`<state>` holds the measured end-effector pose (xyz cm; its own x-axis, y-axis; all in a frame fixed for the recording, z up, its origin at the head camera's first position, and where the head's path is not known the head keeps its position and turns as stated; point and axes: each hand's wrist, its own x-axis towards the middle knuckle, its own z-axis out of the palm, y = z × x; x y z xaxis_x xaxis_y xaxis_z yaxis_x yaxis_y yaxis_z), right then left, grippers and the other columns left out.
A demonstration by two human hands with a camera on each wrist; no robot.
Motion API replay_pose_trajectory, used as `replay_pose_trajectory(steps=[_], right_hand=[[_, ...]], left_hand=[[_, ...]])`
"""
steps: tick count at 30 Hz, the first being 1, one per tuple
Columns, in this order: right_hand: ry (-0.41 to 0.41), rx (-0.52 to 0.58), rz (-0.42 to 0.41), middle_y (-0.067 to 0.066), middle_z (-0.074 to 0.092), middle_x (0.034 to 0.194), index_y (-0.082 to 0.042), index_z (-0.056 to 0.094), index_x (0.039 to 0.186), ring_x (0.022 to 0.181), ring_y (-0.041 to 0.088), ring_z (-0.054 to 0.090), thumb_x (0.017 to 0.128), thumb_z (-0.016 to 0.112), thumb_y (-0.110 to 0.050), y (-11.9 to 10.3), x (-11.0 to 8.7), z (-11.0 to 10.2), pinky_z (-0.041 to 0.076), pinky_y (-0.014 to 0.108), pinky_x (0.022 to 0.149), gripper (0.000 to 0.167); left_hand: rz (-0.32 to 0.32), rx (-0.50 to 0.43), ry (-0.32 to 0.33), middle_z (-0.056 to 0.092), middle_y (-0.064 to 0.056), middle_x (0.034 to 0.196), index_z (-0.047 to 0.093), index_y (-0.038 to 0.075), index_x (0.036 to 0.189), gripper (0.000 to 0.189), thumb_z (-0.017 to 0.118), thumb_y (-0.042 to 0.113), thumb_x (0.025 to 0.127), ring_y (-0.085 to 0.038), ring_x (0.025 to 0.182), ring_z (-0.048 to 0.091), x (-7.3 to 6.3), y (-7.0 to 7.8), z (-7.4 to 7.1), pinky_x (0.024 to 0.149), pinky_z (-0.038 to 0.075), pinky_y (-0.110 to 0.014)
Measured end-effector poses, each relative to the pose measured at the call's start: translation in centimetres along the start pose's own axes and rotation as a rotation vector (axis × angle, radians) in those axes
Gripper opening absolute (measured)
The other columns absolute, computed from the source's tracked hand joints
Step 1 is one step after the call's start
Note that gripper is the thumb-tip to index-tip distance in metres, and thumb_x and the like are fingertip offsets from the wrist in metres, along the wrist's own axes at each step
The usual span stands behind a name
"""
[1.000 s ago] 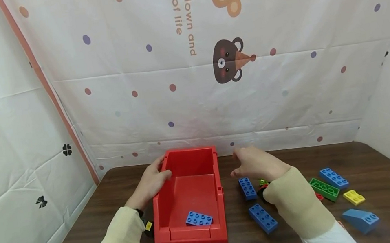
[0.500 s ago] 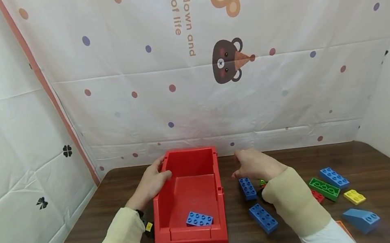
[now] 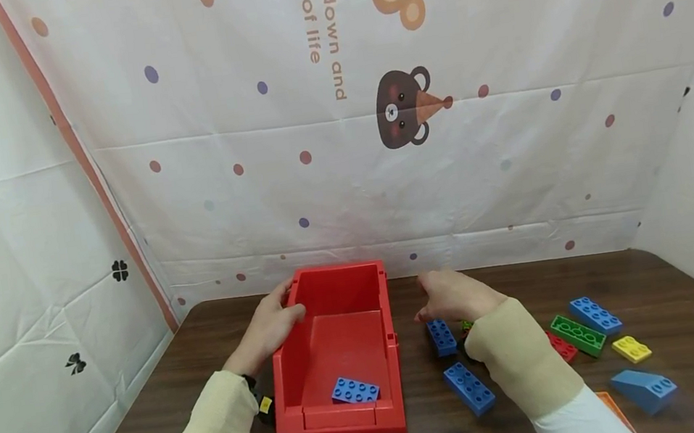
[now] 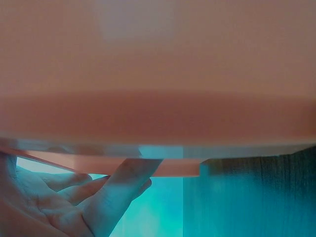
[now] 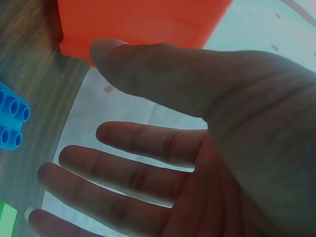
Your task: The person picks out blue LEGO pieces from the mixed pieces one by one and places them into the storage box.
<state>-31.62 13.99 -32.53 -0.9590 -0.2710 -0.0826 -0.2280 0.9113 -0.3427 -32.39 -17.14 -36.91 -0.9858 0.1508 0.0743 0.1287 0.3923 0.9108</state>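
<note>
A red bin stands on the table, with a blue toy brick lying inside near its front end. My left hand holds the bin's left wall near the back, the thumb over the rim. Close to the bin's right side hovers my right hand, fingers apart and relaxed, holding nothing; its palm shows bare in the right wrist view. Just below that hand lies one blue brick, with a second blue brick nearer the front. Most of the left wrist view is filled by the bin's wall.
On the right lie a green brick, a blue brick, a yellow brick, a blue sloped brick and a red brick. An orange piece is partly hidden by the right sleeve. Printed sheets enclose the table.
The right forearm has shifted slightly left, showing more of the red brick and the orange piece. My left hand and the bin stay in place.
</note>
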Motion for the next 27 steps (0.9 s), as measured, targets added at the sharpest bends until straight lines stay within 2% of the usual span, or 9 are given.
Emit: replay_pose_trajectory(steps=[4,12,20,27], right_hand=[[-0.017,-0.014,0.020,0.010,0.068,0.097,0.001,0.067,0.122,0.083,0.025,0.062,0.088,0.086,-0.023,0.1,0.3,0.2,0.061,0.043,0.079,0.046],[-0.041,-0.038,0.022,0.007,0.066,0.089,0.000,0.068,0.115,0.077,0.024,0.061,0.090,0.085,-0.023,0.5,0.5,0.6,0.060,0.039,0.070,0.038],[-0.046,-0.037,0.029,0.009,0.068,0.094,0.002,0.067,0.121,0.081,0.025,0.062,0.089,0.085,-0.020,1.2,1.1,1.2,0.061,0.044,0.080,0.042],[-0.049,-0.055,0.013,0.009,0.066,0.090,0.002,0.067,0.117,0.081,0.025,0.060,0.089,0.085,-0.019,1.4,1.3,1.7,0.060,0.044,0.082,0.039]], left_hand=[[0.001,0.008,0.003,0.056,-0.026,0.143,0.033,0.007,0.164,0.071,0.055,0.007,0.097,-0.043,0.107,0.069,0.0,0.0,-0.1,0.079,0.065,-0.047],[-0.008,-0.003,0.002,0.056,-0.025,0.144,0.033,0.009,0.164,0.070,0.056,0.007,0.098,-0.043,0.108,0.069,0.1,0.0,0.1,0.078,0.065,-0.047],[-0.001,-0.008,0.003,0.056,-0.025,0.143,0.034,0.008,0.163,0.069,0.057,0.007,0.098,-0.043,0.108,0.069,0.2,-0.1,0.2,0.078,0.065,-0.048],[-0.005,-0.010,0.008,0.056,-0.025,0.144,0.034,0.008,0.163,0.070,0.058,0.007,0.098,-0.043,0.109,0.069,0.1,-0.2,0.1,0.078,0.065,-0.048]])
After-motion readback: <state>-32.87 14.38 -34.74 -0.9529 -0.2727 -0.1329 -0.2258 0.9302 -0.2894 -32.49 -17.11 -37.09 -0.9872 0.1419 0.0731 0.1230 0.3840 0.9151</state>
